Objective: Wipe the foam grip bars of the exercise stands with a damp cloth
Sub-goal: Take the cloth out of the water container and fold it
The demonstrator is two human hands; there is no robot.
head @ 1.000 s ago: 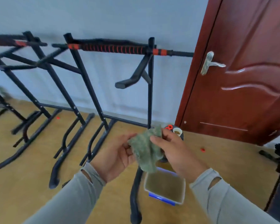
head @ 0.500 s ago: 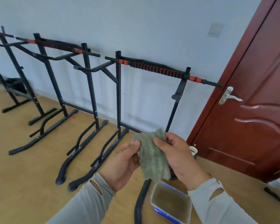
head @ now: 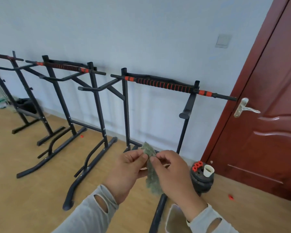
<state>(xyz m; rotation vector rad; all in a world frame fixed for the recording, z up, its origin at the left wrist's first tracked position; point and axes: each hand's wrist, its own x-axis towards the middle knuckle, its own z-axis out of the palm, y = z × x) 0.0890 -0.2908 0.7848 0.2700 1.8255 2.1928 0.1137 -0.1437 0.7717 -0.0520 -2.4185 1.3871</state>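
Low in the middle of the frame, thumb and forefinger of the left hand (head: 127, 172) pinch the upper left edge of a green cloth (head: 151, 172), and thumb and forefinger of the right hand (head: 172, 175) pinch its upper right edge just beside them; the other fingers of both hands are loosely curled. The cloth hangs down between the two palms, its top corner poking up above the fingertips. Both wrists come up from the bottom edge in grey sleeves with slits cut in the cuffs. Behind the hands, across the middle of the frame, the nearest exercise stand (head: 126, 111) carries a black foam grip bar (head: 165, 84) ringed with orange bands, well apart from the cloth; a second stand (head: 96, 105) with a similar bar stands further left, and part of a third reaches the left edge. All rest on a yellowish wood floor (head: 23, 190) against a pale blue-grey wall (head: 124, 31). A dark red door (head: 267, 132) with a silver lever handle (head: 244, 108) fills the right side, and a light switch plate (head: 223, 41) sits on the wall beside it. Near the door's foot lies a black weight plate (head: 202, 180) bearing a small white cup (head: 208, 170) and orange clips (head: 197, 165). No writing can be read.
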